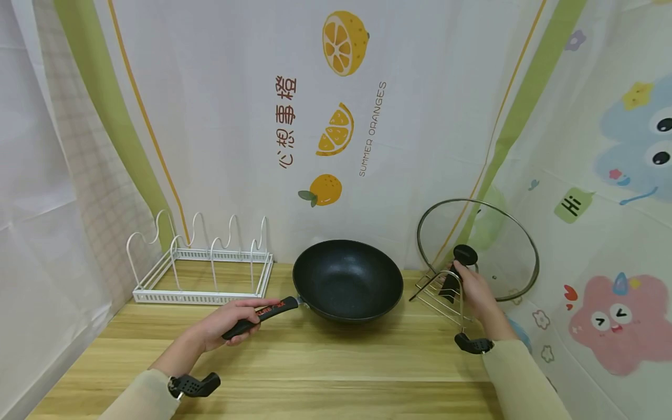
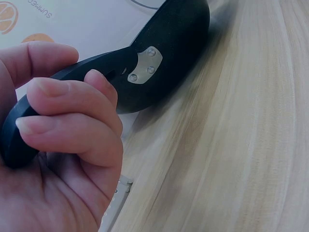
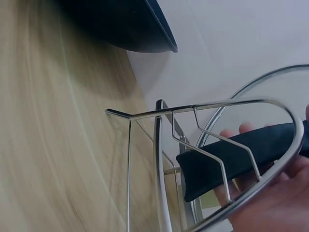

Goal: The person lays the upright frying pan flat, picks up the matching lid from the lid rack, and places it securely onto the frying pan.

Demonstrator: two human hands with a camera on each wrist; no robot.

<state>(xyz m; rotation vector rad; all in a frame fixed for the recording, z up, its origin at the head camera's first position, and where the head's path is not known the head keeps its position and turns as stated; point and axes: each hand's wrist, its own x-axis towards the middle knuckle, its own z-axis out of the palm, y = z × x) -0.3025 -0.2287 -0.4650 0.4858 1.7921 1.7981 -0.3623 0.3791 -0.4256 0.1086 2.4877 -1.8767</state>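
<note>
A black wok is at the middle of the wooden table, its inside facing up and toward me. My left hand grips the wok's long black handle, fingers curled round it in the left wrist view. On the right, a glass lid with a steel rim stands nearly upright at a wire lid rack. My right hand holds the lid by its black handle. The rack's curved wires pass in front of that handle in the right wrist view. Whether the lid's weight rests on the rack, I cannot tell.
At the back left stands a white pot rack with several curved wire dividers. A printed cloth hangs behind the wooden table, and another printed cloth closes off the right side near the lid.
</note>
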